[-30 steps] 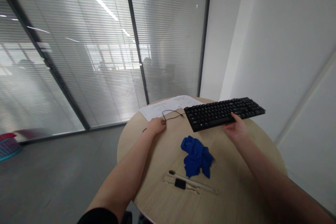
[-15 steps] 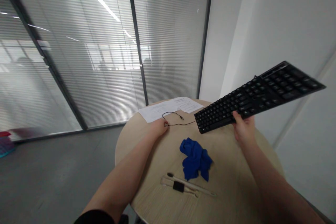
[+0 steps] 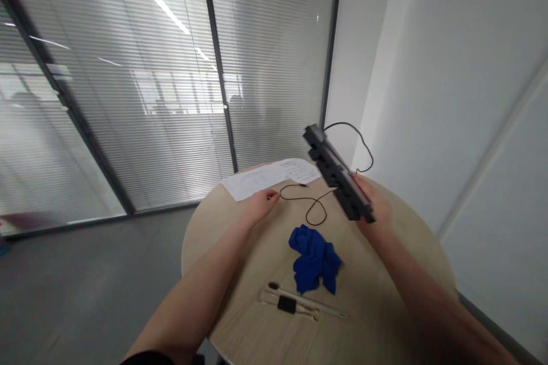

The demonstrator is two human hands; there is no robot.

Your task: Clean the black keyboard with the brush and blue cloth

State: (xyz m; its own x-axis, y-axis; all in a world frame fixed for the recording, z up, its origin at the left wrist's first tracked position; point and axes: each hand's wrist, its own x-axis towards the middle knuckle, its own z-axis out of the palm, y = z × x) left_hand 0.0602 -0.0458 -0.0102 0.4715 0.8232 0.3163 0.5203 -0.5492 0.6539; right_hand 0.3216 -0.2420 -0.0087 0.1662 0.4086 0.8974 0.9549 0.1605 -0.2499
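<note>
My right hand (image 3: 377, 208) grips a black keyboard (image 3: 336, 174) above the table, its fingers partly hidden behind it. The keyboard is tilted and turned nearly end-on, with motion blur. From its far side, part of its black cable (image 3: 315, 199) arcs up in the air. More of that cable lies in loose loops on the table, down to the plug (image 3: 304, 185). My left hand (image 3: 263, 205) is at the table with curled fingers, closed at a bend of the cable. A crumpled blue cloth (image 3: 314, 259) lies between my forearms.
Printed papers (image 3: 265, 179) lie along the far edge of the round wooden table (image 3: 252, 313). Nearer me are a thin pale brush (image 3: 317, 305) with a dark head and a small clear tool with a black band (image 3: 286, 304). A glass partition (image 3: 171, 125) and a white wall (image 3: 449, 97) stand beyond.
My right hand has swung the keyboard from broadside, keys showing, to nearly end-on, and moved it left. The cable has gone slack, with an extra loop on the table. My left hand has barely moved.
</note>
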